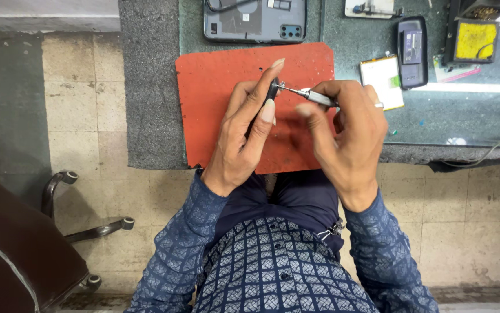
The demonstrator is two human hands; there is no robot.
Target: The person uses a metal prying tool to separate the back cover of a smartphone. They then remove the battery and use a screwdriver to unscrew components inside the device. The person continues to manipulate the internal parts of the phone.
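Lighting was even and fairly bright, soft overhead, with weak shadows under the hands on the red mat (215,110). A strip of white glare lay on the green glass bench top (470,87) at right. The right hand (342,133) showed slight motion blur at the fingertips. Wide-angle stretch bent the frame edges; the centre stayed sharp.

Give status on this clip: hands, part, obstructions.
Left hand pinches small black part over red mat. Right hand holds screwdriver, tip at part. Nothing in the way.
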